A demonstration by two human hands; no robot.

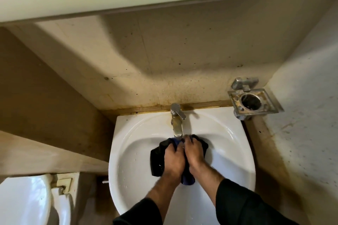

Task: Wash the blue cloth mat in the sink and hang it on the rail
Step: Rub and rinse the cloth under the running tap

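1. Left hand (172, 159) and right hand (194, 153) side by side, touching, both curled tight around the blue cloth mat (157, 159).
2. Mat bunched directly under both hands, inside the bowl of the sink (128, 151), just below the spout of the tap (177, 124).
3. Long axis of the bundle roughly from the tap toward the body; one dark fold out to the left of the left hand, a bluer end below the wrists.
4. Neither hand clearly nearer: mat held equally in both.
5. Probably the rubbing or wringing step, with hanging not yet done.
6. Hard to tell whether water runs from the tap.
7. No rail visible; fingertips hidden in the cloth, forearms cut off by the lower edge.
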